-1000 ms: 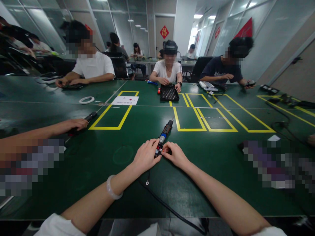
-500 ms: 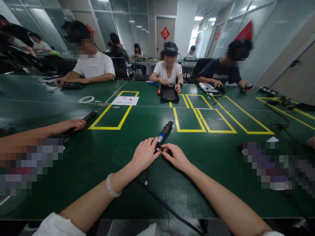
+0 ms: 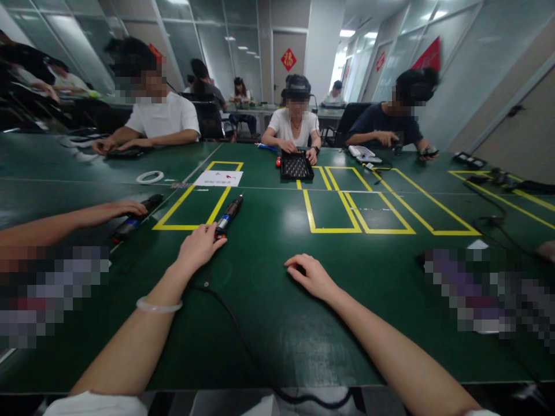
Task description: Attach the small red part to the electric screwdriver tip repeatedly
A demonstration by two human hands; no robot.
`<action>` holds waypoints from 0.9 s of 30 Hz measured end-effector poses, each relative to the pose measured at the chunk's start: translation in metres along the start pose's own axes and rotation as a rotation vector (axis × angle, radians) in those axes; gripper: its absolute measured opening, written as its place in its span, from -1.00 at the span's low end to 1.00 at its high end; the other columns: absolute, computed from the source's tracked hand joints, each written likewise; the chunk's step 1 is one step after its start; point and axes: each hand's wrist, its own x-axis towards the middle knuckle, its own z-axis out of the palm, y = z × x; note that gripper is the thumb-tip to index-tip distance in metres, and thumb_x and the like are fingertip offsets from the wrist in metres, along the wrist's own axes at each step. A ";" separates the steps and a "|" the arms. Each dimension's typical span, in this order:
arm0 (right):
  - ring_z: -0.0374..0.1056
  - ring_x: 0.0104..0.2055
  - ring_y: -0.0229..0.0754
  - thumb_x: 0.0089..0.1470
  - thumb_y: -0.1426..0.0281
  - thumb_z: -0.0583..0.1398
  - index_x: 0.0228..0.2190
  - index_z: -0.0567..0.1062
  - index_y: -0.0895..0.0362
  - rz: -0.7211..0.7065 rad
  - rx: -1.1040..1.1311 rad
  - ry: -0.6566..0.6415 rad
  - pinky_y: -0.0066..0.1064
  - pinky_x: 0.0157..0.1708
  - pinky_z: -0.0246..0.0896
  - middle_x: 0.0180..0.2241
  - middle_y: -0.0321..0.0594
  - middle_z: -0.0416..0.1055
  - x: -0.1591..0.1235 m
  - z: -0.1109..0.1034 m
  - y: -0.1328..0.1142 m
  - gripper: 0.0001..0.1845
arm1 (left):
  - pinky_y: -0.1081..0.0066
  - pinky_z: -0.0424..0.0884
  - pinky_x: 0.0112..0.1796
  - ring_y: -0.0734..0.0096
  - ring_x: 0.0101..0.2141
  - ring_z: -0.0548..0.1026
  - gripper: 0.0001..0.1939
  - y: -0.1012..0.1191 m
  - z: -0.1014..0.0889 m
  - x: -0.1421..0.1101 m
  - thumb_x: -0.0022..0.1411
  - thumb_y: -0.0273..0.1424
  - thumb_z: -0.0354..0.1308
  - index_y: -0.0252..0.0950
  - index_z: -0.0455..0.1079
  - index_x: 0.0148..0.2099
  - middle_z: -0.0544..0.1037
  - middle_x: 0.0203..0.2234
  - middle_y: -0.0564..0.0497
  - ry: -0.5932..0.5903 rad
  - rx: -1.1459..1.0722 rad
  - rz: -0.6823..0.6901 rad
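A black electric screwdriver point(image 3: 228, 214) with a blue band lies on the green table point(image 3: 277, 323), its tip pointing away across a yellow tape line. My left hand point(image 3: 198, 248) grips its rear end with the fingers closed over it. A white bangle sits on that wrist. The tool's black cable point(image 3: 241, 341) runs back to the table's near edge. My right hand point(image 3: 313, 277) rests on the table to the right, apart from the tool, its fingers loosely bent and holding nothing I can see.
Yellow tape rectangles point(image 3: 347, 211) mark the table. A black tray point(image 3: 296, 166), a white sheet point(image 3: 219, 178) and a white ring point(image 3: 150, 176) lie farther off. A co-worker's hand point(image 3: 117, 209) at left holds another screwdriver point(image 3: 132, 222). Several people sit opposite.
My left hand has carried the screwdriver left and away, from the table's middle to the yellow rectangle's corner. My right hand let go of it and stayed put.
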 end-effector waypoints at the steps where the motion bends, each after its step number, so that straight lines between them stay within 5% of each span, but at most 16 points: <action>1: 0.35 -0.27 -0.15 0.17 0.42 0.16 -0.23 0.49 0.09 -0.005 -0.004 -0.002 -0.30 -0.21 0.17 -0.35 -0.24 0.49 0.000 0.000 0.001 -0.87 | 0.15 0.34 -0.13 -0.07 -0.01 0.36 -0.36 -0.015 0.002 0.004 0.29 -0.04 -0.14 -0.35 0.12 0.25 0.30 0.07 -0.31 -0.007 -0.007 -0.033; 7: 0.34 -0.26 -0.15 0.17 0.43 0.16 -0.24 0.49 0.10 -0.013 -0.016 -0.008 -0.30 -0.20 0.17 -0.34 -0.23 0.49 0.000 0.001 0.003 -0.88 | 0.09 0.33 -0.16 -0.16 -0.01 0.36 -0.37 -0.095 0.012 0.014 0.29 -0.04 -0.12 -0.35 0.16 0.23 0.33 0.06 -0.32 0.049 -0.022 -0.196; 11: 0.34 -0.26 -0.17 0.17 0.43 0.16 -0.24 0.49 0.11 -0.024 -0.021 -0.009 -0.32 -0.20 0.16 -0.33 -0.23 0.50 0.000 0.002 0.003 -0.88 | 0.13 0.32 -0.18 -0.11 -0.08 0.40 -0.40 -0.111 0.010 0.008 0.28 -0.07 -0.08 -0.38 0.19 0.20 0.36 0.01 -0.29 0.122 0.037 -0.246; 17: 0.34 -0.25 -0.18 0.17 0.45 0.16 -0.24 0.49 0.12 -0.036 -0.026 -0.026 -0.33 -0.20 0.17 -0.33 -0.23 0.50 0.000 0.000 0.002 -0.88 | 0.18 0.35 -0.20 0.02 -0.13 0.40 -0.52 -0.097 0.004 0.000 0.20 -0.15 0.06 -0.42 0.29 0.03 0.35 -0.08 -0.23 0.188 0.065 -0.260; 22: 0.34 -0.25 -0.17 0.17 0.45 0.16 -0.25 0.49 0.12 -0.043 -0.030 -0.027 -0.33 -0.19 0.17 -0.33 -0.23 0.49 0.001 -0.001 0.000 -0.88 | 0.18 0.35 -0.17 0.05 -0.13 0.41 -0.60 -0.085 0.002 0.001 0.28 -0.15 -0.07 -0.37 0.36 -0.12 0.40 -0.13 -0.19 0.258 0.029 -0.261; 25: 0.34 -0.25 -0.17 0.17 0.45 0.16 -0.25 0.49 0.12 -0.048 -0.025 -0.021 -0.34 -0.19 0.17 -0.33 -0.22 0.49 0.001 -0.001 -0.001 -0.89 | 0.26 0.37 -0.15 0.18 -0.18 0.46 -0.61 -0.056 -0.003 0.002 0.26 -0.14 -0.05 -0.33 0.37 -0.08 0.49 -0.17 -0.13 0.265 -0.281 -0.166; 27: 0.33 -0.26 -0.17 0.16 0.47 0.16 -0.27 0.49 0.12 -0.046 -0.024 -0.024 -0.34 -0.20 0.17 -0.34 -0.23 0.48 0.002 0.000 -0.002 -0.90 | 0.32 0.38 -0.15 0.26 -0.22 0.49 -0.57 -0.022 -0.009 -0.001 0.23 -0.10 -0.01 -0.32 0.38 -0.05 0.54 -0.23 -0.08 0.134 -0.589 -0.018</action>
